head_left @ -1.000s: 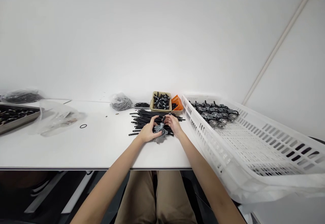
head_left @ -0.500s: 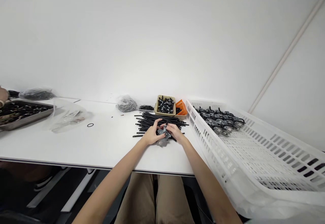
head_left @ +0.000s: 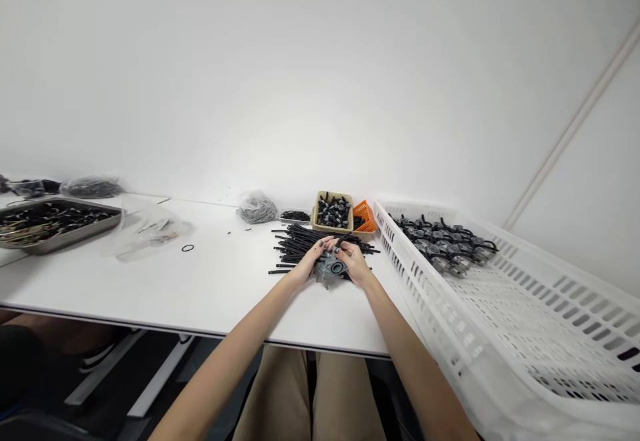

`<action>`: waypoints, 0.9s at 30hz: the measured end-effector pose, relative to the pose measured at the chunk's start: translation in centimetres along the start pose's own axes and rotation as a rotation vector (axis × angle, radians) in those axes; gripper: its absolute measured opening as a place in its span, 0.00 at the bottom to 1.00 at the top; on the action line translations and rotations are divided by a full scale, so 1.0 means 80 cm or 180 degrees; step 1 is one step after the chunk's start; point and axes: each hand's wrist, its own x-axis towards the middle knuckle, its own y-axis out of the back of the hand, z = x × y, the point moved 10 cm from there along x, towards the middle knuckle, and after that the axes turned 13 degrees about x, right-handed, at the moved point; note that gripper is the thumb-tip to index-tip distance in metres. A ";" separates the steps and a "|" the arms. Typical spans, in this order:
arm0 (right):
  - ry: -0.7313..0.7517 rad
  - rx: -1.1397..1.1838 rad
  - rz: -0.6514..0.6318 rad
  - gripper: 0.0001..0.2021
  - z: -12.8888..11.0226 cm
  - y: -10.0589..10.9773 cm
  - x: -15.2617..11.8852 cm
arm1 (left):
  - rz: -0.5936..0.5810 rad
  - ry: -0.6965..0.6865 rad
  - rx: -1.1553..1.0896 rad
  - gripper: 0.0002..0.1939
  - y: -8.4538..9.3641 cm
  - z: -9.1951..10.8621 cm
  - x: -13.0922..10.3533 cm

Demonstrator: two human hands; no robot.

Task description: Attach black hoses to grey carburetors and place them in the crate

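Note:
Between both hands is a grey metal part (head_left: 330,267) with a round opening, low over the white table near the black tubes. My left hand (head_left: 306,265) grips its left side, thumb on top. My right hand (head_left: 355,262) is closed at its upper right, where a short black piece shows by the fingertips. Just behind the hands lies a pile of black tubes (head_left: 295,243). A beige bin (head_left: 314,219) of black and metal pieces stands beyond it, beside an orange basket (head_left: 367,213).
At right stands a large white crate (head_left: 445,294) holding several metal parts with black hoses. Leftward are a black ring (head_left: 187,248), a clear plastic bag (head_left: 145,231) and a metal tray (head_left: 95,227). A bag of small parts (head_left: 257,207) sits near the wall.
The view has shifted, moving the table contents rightward in the picture. The left thumb has moved from the part's face up to its top edge. The person's hand at far left has left view.

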 end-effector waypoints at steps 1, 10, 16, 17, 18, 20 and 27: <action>-0.0004 -0.0037 -0.0054 0.13 0.000 -0.003 0.000 | -0.0031 0.0222 -0.0237 0.31 -0.005 -0.010 -0.001; 0.0202 -0.0420 0.0790 0.18 0.014 0.047 0.011 | 0.0789 0.0563 -0.0787 0.27 0.027 -0.013 0.001; 0.0022 -0.2983 0.0086 0.06 0.045 0.019 0.007 | 0.1921 0.0264 -0.1096 0.22 0.100 0.005 -0.012; -0.0022 -0.3244 0.0038 0.05 0.050 0.017 0.006 | 0.2029 0.0241 -0.1075 0.22 0.108 0.006 -0.015; -0.0043 -0.3429 0.0048 0.04 0.052 0.018 0.005 | 0.2137 0.0240 -0.1029 0.21 0.115 0.007 -0.018; -0.0032 -0.3623 0.0097 0.05 0.053 0.020 0.004 | 0.2285 0.0250 -0.0916 0.21 0.123 0.007 -0.023; -0.0220 -0.3681 -0.0002 0.04 0.057 0.023 0.002 | 0.2285 0.0253 -0.0828 0.23 0.123 0.006 -0.021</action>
